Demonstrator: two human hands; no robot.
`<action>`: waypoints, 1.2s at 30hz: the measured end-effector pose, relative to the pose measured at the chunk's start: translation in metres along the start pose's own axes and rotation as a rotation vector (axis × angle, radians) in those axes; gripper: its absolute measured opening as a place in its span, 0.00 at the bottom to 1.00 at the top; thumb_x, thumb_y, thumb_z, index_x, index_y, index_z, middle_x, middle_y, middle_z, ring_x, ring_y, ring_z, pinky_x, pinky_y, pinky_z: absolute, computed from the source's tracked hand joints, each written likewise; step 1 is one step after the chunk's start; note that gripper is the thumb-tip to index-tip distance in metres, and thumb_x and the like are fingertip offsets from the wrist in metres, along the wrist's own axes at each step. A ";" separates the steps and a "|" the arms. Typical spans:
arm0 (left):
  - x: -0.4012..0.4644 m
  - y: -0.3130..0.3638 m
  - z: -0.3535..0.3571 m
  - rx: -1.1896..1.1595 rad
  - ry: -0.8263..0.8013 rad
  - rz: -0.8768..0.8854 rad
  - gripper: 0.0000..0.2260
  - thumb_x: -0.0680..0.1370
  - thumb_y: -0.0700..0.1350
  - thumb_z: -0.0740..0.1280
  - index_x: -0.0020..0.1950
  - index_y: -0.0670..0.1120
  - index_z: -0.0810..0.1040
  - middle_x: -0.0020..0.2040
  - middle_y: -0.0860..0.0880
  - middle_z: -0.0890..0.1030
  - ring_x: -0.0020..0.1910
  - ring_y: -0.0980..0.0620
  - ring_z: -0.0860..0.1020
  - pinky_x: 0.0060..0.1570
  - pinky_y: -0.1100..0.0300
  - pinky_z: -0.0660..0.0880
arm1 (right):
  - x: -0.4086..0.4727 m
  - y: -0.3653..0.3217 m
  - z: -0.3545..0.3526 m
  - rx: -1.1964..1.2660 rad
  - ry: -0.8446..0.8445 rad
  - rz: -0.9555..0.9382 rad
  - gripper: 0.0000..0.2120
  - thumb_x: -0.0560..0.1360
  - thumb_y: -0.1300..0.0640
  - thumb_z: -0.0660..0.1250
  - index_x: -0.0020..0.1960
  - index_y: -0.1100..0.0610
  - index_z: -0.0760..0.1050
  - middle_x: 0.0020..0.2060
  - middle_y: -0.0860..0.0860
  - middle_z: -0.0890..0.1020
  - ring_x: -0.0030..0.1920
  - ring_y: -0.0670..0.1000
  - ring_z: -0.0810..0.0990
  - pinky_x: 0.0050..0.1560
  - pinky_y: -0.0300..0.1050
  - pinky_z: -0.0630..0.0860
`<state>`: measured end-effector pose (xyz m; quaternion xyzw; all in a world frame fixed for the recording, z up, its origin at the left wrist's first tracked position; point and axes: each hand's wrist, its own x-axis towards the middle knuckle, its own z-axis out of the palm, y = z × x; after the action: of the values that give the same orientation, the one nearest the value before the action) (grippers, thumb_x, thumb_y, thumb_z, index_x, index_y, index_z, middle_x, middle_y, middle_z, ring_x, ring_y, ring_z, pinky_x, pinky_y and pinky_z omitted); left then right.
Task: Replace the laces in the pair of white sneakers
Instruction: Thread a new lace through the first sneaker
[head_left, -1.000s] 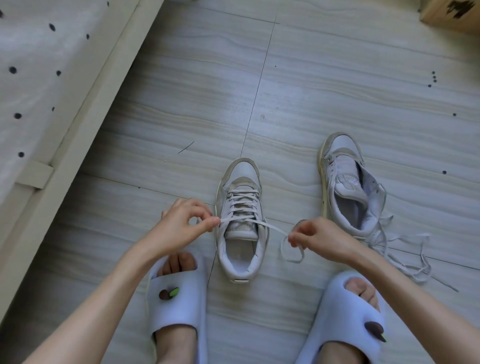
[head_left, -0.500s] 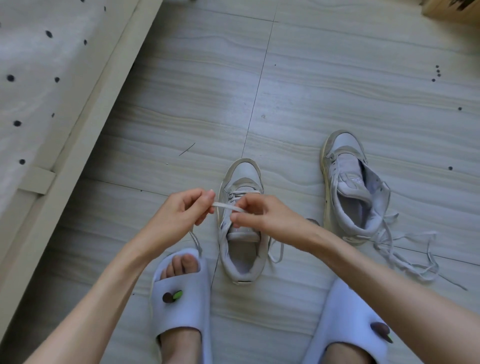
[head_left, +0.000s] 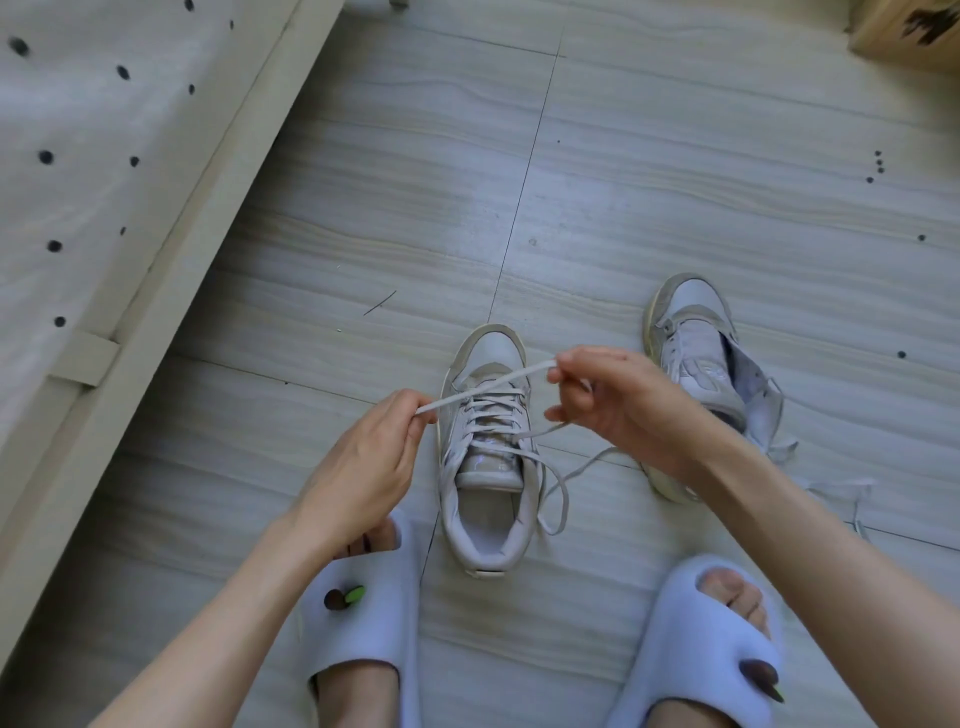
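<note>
A laced white sneaker (head_left: 485, 457) is set on the tiled floor (head_left: 623, 182) at the centre of the view, toe toward 12 o'clock, heel toward 6 o'clock. A flat white lace (head_left: 485, 387) is stretched taut above its toe, running from about 8 o'clock up to 2 o'clock between the two hands. Its lower end is pinched by the left hand (head_left: 363, 467), whose fingers (head_left: 410, 415) are closed together on the lace at 9 o'clock of the sneaker. Its upper end is pinched by the right hand (head_left: 618, 405), thumb and forefinger clamped on it at 2 o'clock of the sneaker, the other fingers curled beneath. A further run of lace is seen leaving the upper eyelets toward the right hand, and a slack loop (head_left: 556, 499) is draped over the sneaker's 3 o'clock side onto the floor.

The second sneaker (head_left: 696, 358) is stood at 2 o'clock of the first, well apart, partly hidden by the right wrist; its tongue is pulled open and loose laces (head_left: 831, 486) are trailed on the floor toward 4 o'clock.

Two pale slippers are worn at 6 o'clock, the left slipper (head_left: 363, 613) just beside the laced sneaker's heel, the right slipper (head_left: 696, 649) farther off. A pale bed frame (head_left: 171, 249) is seen at 10 o'clock, and a cardboard box (head_left: 909, 31) at 1 o'clock.
</note>
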<state>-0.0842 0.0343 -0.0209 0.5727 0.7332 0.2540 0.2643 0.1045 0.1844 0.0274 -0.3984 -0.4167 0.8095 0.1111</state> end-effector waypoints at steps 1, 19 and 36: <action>-0.001 -0.004 0.002 0.020 0.012 -0.021 0.15 0.79 0.51 0.50 0.49 0.45 0.72 0.35 0.59 0.67 0.36 0.61 0.69 0.37 0.66 0.62 | 0.001 0.000 -0.005 0.088 0.052 0.010 0.07 0.71 0.57 0.63 0.36 0.59 0.74 0.21 0.47 0.67 0.24 0.45 0.66 0.43 0.44 0.74; -0.008 -0.040 0.005 0.382 -0.119 -0.356 0.14 0.74 0.33 0.58 0.53 0.48 0.76 0.48 0.53 0.81 0.53 0.47 0.77 0.47 0.57 0.66 | 0.011 0.011 -0.034 0.449 0.286 -0.005 0.11 0.69 0.51 0.65 0.32 0.56 0.74 0.17 0.45 0.58 0.18 0.43 0.56 0.24 0.34 0.64; 0.010 -0.005 0.025 -0.792 0.109 -0.809 0.07 0.77 0.34 0.64 0.39 0.39 0.76 0.31 0.44 0.76 0.23 0.60 0.75 0.27 0.70 0.73 | 0.013 0.058 0.024 -1.052 0.323 -0.251 0.08 0.76 0.60 0.63 0.52 0.58 0.79 0.48 0.54 0.79 0.50 0.53 0.76 0.52 0.40 0.66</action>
<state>-0.0732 0.0451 -0.0437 0.0897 0.7557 0.4174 0.4967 0.0877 0.1404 -0.0161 -0.4662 -0.7860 0.4021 0.0556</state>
